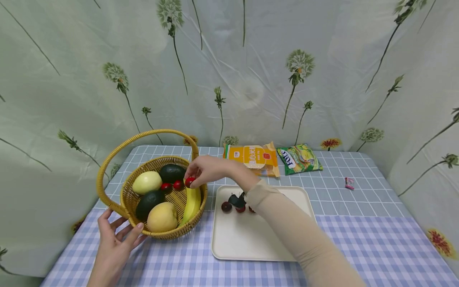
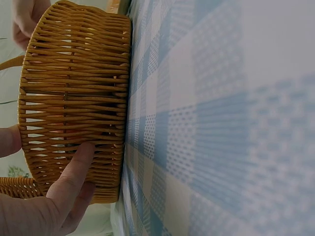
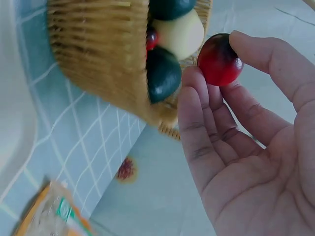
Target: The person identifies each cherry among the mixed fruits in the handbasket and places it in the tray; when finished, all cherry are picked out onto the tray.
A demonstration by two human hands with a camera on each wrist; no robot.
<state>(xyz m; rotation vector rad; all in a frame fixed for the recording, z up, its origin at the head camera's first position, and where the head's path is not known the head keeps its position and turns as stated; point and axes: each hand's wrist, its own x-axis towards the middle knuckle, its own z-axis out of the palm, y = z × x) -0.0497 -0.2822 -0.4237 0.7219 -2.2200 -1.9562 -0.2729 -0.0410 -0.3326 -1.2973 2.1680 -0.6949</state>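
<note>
My right hand pinches a shiny red cherry with a dark top between thumb and fingertips, over the right side of the wicker basket. My left hand holds the basket at its near left, thumb at the rim and fingers against the woven outer wall. Inside lie a banana, two dark green avocados, a pale yellow-green fruit, a yellow apple-like fruit and two red cherries. The held cherry overlaps the banana's top end in the head view.
Right of the basket, a cream tray bears several dark red cherries and dark leaves, partly behind my right forearm. Behind it lie an orange snack bag and a green candy bag. A small pink wrapped candy lies farther right.
</note>
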